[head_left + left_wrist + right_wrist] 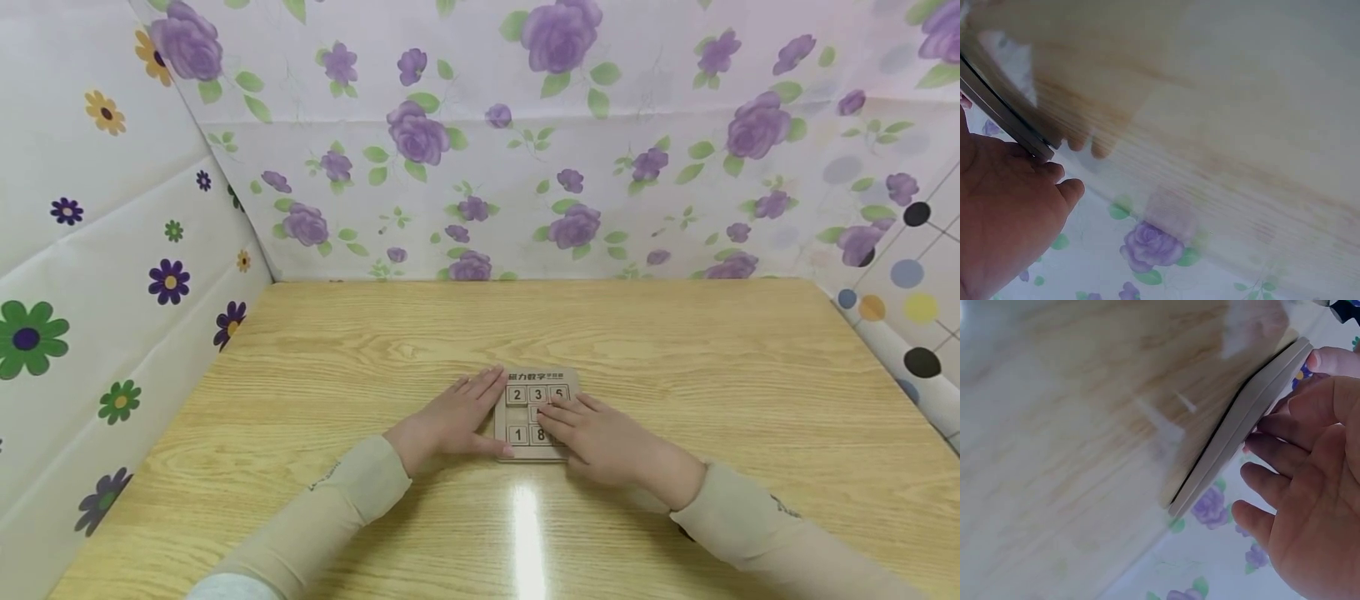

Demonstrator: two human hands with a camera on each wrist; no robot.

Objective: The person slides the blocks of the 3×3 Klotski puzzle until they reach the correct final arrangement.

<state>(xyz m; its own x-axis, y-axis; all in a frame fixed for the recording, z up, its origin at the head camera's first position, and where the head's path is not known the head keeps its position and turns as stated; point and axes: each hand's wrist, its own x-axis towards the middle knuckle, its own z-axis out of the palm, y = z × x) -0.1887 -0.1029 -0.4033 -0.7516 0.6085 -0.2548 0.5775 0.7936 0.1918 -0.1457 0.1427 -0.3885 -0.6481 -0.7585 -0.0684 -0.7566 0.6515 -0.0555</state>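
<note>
Flat on the table (300,375), a wooden number-tile puzzle (537,412) lies under relaxed fingers (558,414) of both hands.

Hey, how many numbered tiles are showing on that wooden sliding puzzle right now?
5 on the small square wooden number puzzle: tiles 2, 3 and 5 in the top row, 1 and 8 in the bottom. The right hand may hide more.

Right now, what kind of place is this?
Probably a small play or work booth indoors: a wooden table walled in by flowered cloth, with a number sliding puzzle lying between the left hand and right hand.
</note>
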